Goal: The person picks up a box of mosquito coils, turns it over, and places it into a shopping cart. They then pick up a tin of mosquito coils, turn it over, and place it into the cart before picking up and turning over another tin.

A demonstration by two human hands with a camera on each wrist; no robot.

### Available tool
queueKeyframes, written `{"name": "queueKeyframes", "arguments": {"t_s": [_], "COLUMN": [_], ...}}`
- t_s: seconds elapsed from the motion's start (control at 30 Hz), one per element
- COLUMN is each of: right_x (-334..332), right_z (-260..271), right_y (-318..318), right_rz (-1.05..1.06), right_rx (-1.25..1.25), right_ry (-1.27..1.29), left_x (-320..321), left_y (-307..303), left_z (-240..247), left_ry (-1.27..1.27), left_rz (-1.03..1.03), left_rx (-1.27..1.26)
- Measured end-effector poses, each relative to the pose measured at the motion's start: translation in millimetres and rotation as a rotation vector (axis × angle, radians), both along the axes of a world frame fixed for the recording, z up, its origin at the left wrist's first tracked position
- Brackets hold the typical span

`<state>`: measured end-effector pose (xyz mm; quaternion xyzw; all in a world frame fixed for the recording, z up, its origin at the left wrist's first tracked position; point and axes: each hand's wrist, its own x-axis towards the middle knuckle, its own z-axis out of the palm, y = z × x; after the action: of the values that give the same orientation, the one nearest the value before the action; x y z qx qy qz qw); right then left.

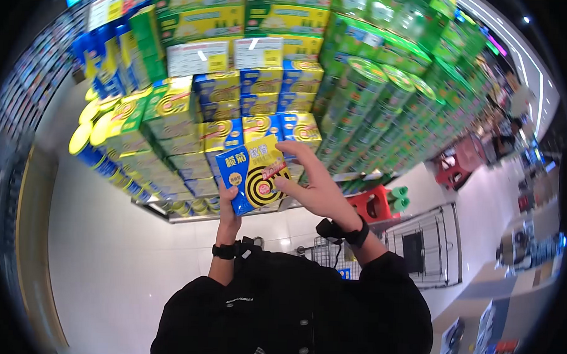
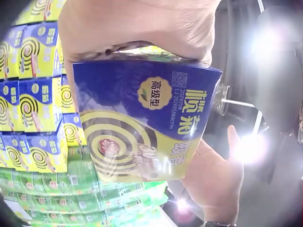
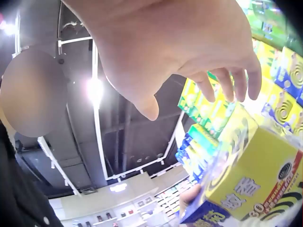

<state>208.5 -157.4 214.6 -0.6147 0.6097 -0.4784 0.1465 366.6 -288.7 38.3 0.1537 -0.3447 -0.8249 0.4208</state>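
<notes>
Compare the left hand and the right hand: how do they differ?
The left hand grips the mosquito coil box; the right hand holds nothing, thumb spread wide. In the head view, the box partly hides the left hand, while nothing covers the right hand. Both wear black wrist straps.

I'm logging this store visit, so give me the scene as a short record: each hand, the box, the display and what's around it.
Left hand: grips the box, thumb on its printed face
Right hand: open beside the box, thumb apart from it
Box: blue and yellow, black spiral print, held tilted in front of the display
Display: similar spiral-print boxes stacked beyond the hands
Right of display boxes: stacked green containers
Signs: white-and-yellow signs above the stacked boxes
Floor: red stool, wire cart
</notes>
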Motion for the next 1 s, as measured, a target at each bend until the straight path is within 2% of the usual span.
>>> {"name": "queueKeyframes", "arguments": {"t_s": [0.13,0.27,0.37,0.53,0.63,0.67,0.8,0.83,0.9,1.0], "right_x": [20,42,54,48,44,36,46,48,51,53], "right_z": [26,6,10,36,64,70,112,124,148,161], "right_y": [-26,-46,-48,-45,-32,-28,-7,-4,4,21], "right_rz": [0.127,0.267,0.260,0.285,0.372,0.431,0.683,0.777,0.945,0.941], "right_rx": [-0.121,-0.042,-0.061,-0.122,-0.150,-0.188,-0.434,-0.484,-0.565,-0.628], "right_ry": [0.175,0.106,0.166,0.040,-0.086,-0.041,-0.170,-0.190,-0.194,-0.099], "left_x": [37,59,64,65,58,54,34,32,14,8], "left_y": [-4,1,0,-9,-12,-13,-17,-26,-30,-24], "left_z": [12,28,29,28,25,25,28,14,-4,23], "left_ry": [0.080,0.174,0.205,0.224,0.228,0.285,0.275,0.251,0.269,0.278], "left_rz": [0.146,0.228,0.250,0.171,0.135,0.096,0.042,-0.031,0.011,-0.056], "left_rx": [0.103,0.144,0.132,0.073,0.106,0.126,0.140,0.195,0.134,0.138]}}
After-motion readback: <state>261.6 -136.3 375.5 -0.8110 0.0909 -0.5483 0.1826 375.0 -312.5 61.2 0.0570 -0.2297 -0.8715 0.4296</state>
